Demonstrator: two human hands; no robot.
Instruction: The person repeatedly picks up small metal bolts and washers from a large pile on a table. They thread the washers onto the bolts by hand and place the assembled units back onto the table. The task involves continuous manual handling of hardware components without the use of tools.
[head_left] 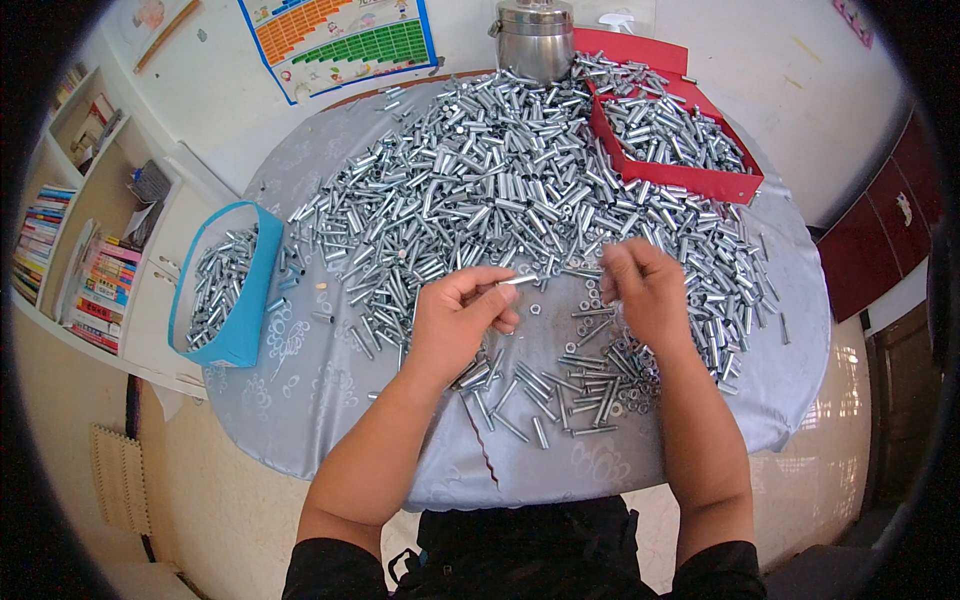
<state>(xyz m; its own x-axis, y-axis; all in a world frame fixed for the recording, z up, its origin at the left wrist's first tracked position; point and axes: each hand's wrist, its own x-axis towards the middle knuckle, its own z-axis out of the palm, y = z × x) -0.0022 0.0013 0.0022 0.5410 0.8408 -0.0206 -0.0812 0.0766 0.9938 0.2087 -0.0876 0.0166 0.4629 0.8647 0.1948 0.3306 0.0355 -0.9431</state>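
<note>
My left hand [465, 310] pinches a small silver bolt [522, 280] between thumb and fingers, its end pointing right. To its right, my right hand [645, 290] is closed with curled fingertips; what they hold, if anything, I cannot make out. Loose hex nuts [592, 300] lie just left of and below those fingers. A big heap of shiny metal sleeves and bolts [500, 170] spreads across the table beyond both hands. Nearer to me, between my forearms, lies a smaller pile of long bolts [600, 385] mixed with nuts.
The round table wears a silver-grey cloth [330, 420]. At the left stands a blue bin [240, 335] with metal sleeves in it. A red box [690, 180] full of metal pieces sits at the back right, beside a steel pot [535, 45]. Left of the table is a bookshelf [135, 155].
</note>
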